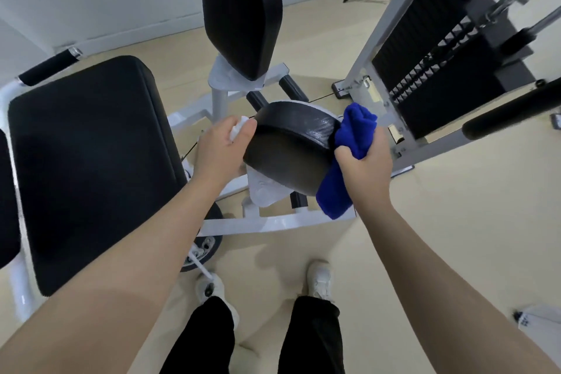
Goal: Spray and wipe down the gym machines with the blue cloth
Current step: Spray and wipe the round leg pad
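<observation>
**Cloth at the pad's right edge, both hands full**

Where the round black pad curves down on its right side, the blue cloth is bunched against it, one end sticking up above the fist and the other hanging below, beside the pad's lower rim. The right hand grips the cloth with fingers curled round its middle. On the pad's opposite side, the left hand is closed round a small white object, mostly hidden by the fingers; what it is cannot be told for certain. The pad sits on a white frame that also carries a tall black back pad standing behind it. To the left lies a broad black bench cushion. To the right stands a weight stack in a white upright frame. Below, two white shoes and dark trouser legs stand on the pale floor.
</observation>
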Tool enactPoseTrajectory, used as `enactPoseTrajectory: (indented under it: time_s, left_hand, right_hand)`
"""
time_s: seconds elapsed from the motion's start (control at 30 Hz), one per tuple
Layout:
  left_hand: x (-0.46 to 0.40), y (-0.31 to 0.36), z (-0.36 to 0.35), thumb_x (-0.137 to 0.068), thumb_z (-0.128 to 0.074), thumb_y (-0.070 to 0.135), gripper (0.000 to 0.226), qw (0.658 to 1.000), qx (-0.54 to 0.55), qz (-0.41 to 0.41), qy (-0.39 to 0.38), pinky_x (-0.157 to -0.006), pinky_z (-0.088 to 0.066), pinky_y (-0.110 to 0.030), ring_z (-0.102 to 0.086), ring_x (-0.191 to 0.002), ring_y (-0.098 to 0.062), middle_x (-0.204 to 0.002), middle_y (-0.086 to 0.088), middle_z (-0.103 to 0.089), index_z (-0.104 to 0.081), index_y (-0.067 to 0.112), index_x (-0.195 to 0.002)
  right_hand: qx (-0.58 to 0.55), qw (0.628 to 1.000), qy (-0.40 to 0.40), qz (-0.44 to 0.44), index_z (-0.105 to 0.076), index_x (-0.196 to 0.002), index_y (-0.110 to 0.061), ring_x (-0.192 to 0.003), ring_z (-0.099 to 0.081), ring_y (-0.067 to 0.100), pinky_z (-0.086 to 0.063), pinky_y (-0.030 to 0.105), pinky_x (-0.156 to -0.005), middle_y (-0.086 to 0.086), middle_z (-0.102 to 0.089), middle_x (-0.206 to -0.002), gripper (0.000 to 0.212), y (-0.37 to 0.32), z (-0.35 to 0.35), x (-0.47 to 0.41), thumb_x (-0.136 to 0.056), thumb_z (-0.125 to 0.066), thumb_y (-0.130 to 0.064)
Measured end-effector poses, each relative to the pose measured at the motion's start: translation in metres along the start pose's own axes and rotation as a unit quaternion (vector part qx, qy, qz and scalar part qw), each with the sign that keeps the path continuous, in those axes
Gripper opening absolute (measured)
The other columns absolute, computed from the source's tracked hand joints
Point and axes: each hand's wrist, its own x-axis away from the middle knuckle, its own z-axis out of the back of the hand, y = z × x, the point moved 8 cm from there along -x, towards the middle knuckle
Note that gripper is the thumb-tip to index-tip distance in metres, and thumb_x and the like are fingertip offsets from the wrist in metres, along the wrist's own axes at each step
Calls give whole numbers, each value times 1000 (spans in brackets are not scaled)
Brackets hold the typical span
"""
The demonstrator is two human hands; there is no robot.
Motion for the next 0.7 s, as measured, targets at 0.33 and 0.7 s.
enactPoseTrajectory:
  time_s: [0.33, 0.7]
  left_hand:
    - [22, 49, -80, -85, -46, 63, 60, 976, 69, 176, -109, -46, -38, -24, -42, -38, -19, -48, -5, -47, -50, 9, -58]
    - [16, 79, -82, -78, -45, 44, 36, 989, 0, 116, -97, -51, -33, -31, -38, -48, -21, -55, -8, -41, -41, 13, -61]
  right_hand:
    - [102, 966, -233, 53, -43, -85, -25, -76, -51, 16, -37, 25, -60, 2, -55, -87, 27, 13, 18, -5, -61, -54, -28]
    - [-176, 917, -329, -139, -52, -103, -16, -84, -55, 19, -48, 31, -71, 6, -57, -95, 40, 26, 13, -18, -63, -50, -16]
